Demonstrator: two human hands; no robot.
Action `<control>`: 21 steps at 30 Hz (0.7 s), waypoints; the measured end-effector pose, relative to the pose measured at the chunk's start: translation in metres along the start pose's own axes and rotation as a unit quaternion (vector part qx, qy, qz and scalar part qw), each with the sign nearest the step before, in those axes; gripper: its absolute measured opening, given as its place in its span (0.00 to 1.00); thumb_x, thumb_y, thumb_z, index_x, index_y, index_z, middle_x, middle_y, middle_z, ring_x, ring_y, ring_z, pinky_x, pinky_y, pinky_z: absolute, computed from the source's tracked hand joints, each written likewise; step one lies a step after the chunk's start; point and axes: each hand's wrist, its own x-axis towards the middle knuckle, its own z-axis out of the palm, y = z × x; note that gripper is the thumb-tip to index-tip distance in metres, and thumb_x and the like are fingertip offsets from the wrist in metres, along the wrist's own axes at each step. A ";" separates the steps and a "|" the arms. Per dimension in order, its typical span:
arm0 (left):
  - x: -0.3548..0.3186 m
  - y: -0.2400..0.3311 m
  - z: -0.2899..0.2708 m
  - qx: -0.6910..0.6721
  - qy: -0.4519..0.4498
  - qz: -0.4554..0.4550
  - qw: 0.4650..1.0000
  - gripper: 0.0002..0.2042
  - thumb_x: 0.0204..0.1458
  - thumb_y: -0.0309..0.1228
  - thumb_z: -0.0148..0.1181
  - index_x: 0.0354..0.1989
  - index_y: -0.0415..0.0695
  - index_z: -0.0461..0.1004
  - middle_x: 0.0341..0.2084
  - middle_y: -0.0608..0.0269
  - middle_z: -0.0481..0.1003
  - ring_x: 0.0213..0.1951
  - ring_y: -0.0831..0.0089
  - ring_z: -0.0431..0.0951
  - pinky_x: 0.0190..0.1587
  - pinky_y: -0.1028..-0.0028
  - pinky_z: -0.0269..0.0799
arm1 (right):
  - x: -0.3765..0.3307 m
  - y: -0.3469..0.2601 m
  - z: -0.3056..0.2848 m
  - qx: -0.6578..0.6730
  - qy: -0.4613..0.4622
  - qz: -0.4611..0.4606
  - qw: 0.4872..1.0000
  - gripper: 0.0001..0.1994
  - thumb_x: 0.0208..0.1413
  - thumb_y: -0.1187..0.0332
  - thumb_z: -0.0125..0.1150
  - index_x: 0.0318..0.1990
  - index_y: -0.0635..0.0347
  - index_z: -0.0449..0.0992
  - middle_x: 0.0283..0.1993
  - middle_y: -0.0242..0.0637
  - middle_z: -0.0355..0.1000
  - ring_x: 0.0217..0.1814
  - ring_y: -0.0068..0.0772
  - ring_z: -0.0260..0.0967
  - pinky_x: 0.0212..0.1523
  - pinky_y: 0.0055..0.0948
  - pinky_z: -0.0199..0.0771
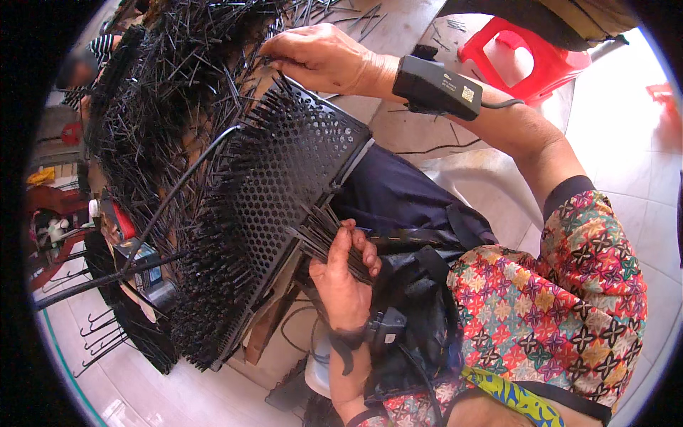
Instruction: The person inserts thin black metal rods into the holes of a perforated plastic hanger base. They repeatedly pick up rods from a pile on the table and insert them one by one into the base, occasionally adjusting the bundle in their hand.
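A black perforated panel (277, 185) lies tilted in front of me, with many thin black rods standing in its holes along the left and upper sides. Its right part shows bare holes. My left hand (343, 274) is closed around a bundle of thin black rods (320, 231), close to the panel's lower right edge. Over the panel's top corner is my right hand (320, 57), its fingers pinched together beside the standing rods. Whatever lies between those fingertips is too small to make out. Both wrists carry a black strapped device (440, 87).
A large heap of loose black rods (163, 92) covers the surface beyond the panel. A bent metal bar (188, 174) crosses at the left. A red plastic stool (523, 60) stands at the upper right. Hooked black rods (99, 338) stick out at the lower left.
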 end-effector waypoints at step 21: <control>-0.001 0.005 0.003 0.068 -0.019 0.134 0.989 0.09 0.54 0.32 0.52 0.37 0.38 0.69 0.23 0.62 0.71 0.20 0.75 0.69 0.17 0.79 0.61 | -0.039 -0.135 -0.025 0.459 -0.270 0.434 0.727 0.11 0.47 0.70 0.59 0.32 0.73 0.74 0.22 0.40 0.73 0.24 0.23 0.67 0.25 0.28 0.68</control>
